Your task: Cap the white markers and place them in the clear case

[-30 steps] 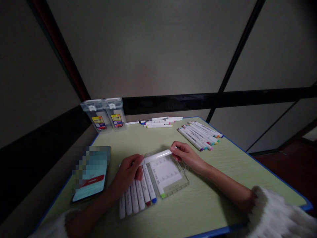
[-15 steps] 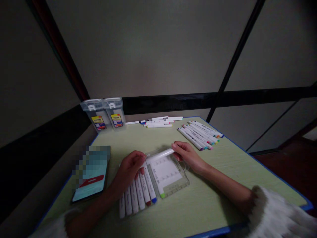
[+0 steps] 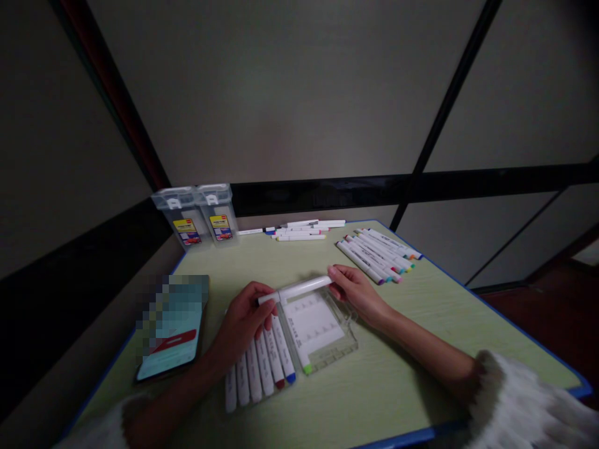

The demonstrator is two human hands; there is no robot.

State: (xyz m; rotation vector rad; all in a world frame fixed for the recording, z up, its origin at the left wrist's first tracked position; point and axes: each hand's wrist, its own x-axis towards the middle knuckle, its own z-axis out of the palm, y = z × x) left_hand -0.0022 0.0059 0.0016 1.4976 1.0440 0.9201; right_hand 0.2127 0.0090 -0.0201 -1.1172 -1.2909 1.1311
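Observation:
A white marker point(image 3: 304, 289) is held nearly level between my two hands. My left hand point(image 3: 250, 315) pinches its left end, where a dark tip shows. The fingers of my right hand point(image 3: 353, 290) are closed on the other end. Beneath lies an open clear plastic case point(image 3: 334, 357). Its left half carries a row of several white markers point(image 3: 266, 362), some with brown or blue ends. In its right half, a green-ended marker point(image 3: 306, 365) lies beside a white paper insert point(image 3: 316, 324). My left hand covers the far ends of the row.
Two lidded clear boxes point(image 3: 219, 218) stand at the back left. Loose markers point(image 3: 299, 232) lie along the back edge, and more markers point(image 3: 374, 254) are grouped at the right. A phone point(image 3: 175, 337) rests at the left on the pale green table point(image 3: 397, 386).
The held marker has shifted and turned slightly, so its left end with the dark tip now shows past my left fingers. My right hand has moved a little to the right.

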